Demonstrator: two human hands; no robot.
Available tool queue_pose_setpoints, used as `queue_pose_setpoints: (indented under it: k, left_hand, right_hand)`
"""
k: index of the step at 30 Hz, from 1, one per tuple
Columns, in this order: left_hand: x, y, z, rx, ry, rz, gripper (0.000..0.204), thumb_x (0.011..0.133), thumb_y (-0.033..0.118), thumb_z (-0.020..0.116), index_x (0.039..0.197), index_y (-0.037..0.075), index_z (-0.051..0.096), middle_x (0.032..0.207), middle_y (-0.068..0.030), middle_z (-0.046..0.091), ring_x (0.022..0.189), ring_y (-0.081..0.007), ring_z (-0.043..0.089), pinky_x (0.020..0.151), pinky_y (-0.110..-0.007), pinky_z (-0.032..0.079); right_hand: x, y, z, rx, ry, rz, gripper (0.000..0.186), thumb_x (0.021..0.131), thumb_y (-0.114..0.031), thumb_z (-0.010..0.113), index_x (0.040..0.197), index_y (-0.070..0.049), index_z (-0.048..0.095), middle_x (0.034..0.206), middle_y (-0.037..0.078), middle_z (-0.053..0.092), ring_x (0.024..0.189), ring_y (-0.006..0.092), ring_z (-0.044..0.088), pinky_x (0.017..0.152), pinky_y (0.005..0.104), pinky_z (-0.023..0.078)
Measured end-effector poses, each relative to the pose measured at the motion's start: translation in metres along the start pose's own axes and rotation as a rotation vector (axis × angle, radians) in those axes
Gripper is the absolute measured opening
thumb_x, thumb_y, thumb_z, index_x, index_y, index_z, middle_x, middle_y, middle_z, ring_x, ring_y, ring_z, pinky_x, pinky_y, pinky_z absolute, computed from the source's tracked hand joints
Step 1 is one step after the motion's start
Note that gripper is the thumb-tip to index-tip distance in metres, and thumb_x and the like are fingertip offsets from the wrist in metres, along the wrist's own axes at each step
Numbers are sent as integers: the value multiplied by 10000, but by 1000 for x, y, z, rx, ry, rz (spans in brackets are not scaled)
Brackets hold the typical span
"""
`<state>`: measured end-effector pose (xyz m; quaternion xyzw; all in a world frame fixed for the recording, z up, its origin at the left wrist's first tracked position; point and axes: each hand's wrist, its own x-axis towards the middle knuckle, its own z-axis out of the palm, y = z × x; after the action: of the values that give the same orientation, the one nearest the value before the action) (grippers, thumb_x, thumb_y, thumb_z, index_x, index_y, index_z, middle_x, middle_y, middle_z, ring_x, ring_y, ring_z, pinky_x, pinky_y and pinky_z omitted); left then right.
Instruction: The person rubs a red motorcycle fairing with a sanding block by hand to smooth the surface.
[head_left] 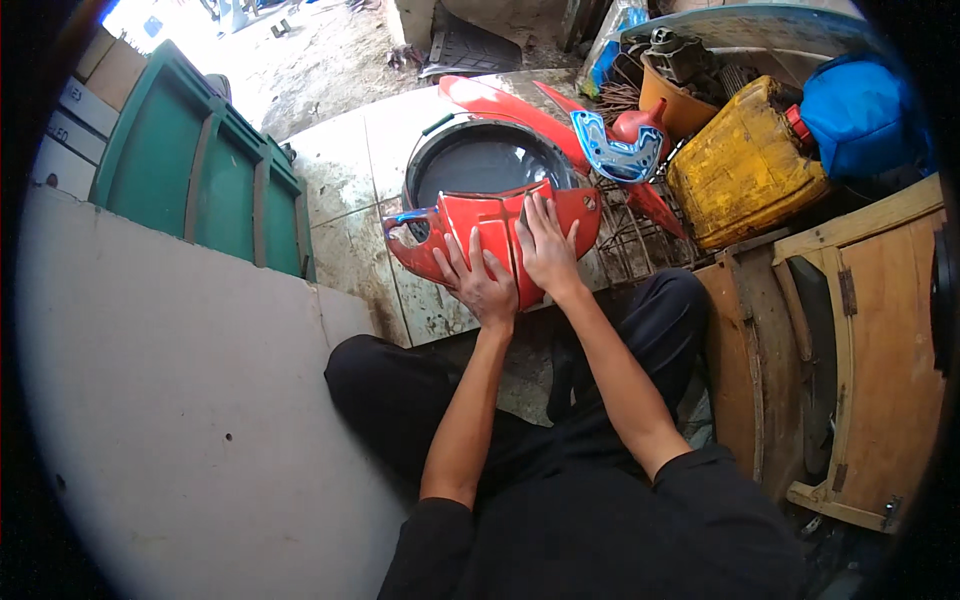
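A scuffed red plastic vehicle panel (480, 212), with a dark seam down its middle, leans over the near edge of a round dark basin (412, 170) of water. My left hand (481, 285) lies flat on its lower left part, fingers spread. On the right half, my right hand (548, 245) presses with its fingers stretched out close together. A thin dark piece (523, 210) shows beside those fingertips; its kind is unclear and most of it is hidden. A blue-and-chrome patch (410, 216) marks the panel's left end.
Behind the basin lies a long red fender (515, 105), with a blue-and-white patterned part (615, 150) at its right. A yellow jerrycan (745, 165) and blue bag (862, 108) stand farther right. A wooden cabinet (885, 370) is near my right, a pale board (180, 400) at my left.
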<state>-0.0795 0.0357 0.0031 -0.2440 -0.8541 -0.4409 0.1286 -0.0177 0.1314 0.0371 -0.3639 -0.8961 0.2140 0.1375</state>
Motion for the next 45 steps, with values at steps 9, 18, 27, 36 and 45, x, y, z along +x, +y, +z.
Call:
queue_pose_setpoints:
  k: [9,18,27,36,45]
  left_hand:
    - [0,-7,-3,4,18,-10,395,962,167,534,1345,121,621,1537,-210,399,1459,-469,256,1180,-548,255]
    - [2,-6,-1,23,9,-17,397,957,151,536,1344,114,617,1540,-224,388,1457,-476,251,1180,-552,253]
    - [-3,-3,-1,26,3,-15,401,956,168,534,1346,134,620,1541,-206,397,1460,-459,258,1173,-557,257]
    - [2,-8,-6,67,1,-17,393,986,179,500,1358,108,603,1530,-228,399,1457,-473,254,1181,-546,254]
    - [-1,8,5,27,-10,-38,392,963,168,533,1344,131,618,1544,-210,389,1460,-468,256,1174,-560,264]
  right_hand:
    - [-58,-8,6,29,-9,-22,584,1054,-372,396,1567,-105,307,1633,114,277,1512,324,240,1153,703,97]
    - [-13,-5,5,50,16,-17,604,1037,-394,429,1549,-88,333,1613,143,313,1498,337,272,1142,713,142]
    - [-1,-5,1,-23,65,57,590,1039,-414,417,1523,-77,383,1601,144,337,1491,370,273,1147,706,140]
    - [-56,-11,3,70,-43,28,610,1036,-410,425,1558,-110,328,1618,128,311,1495,396,251,1143,712,126]
    - [37,9,-2,-43,37,113,612,1039,-453,405,1523,-79,385,1602,132,339,1485,413,259,1145,713,129]
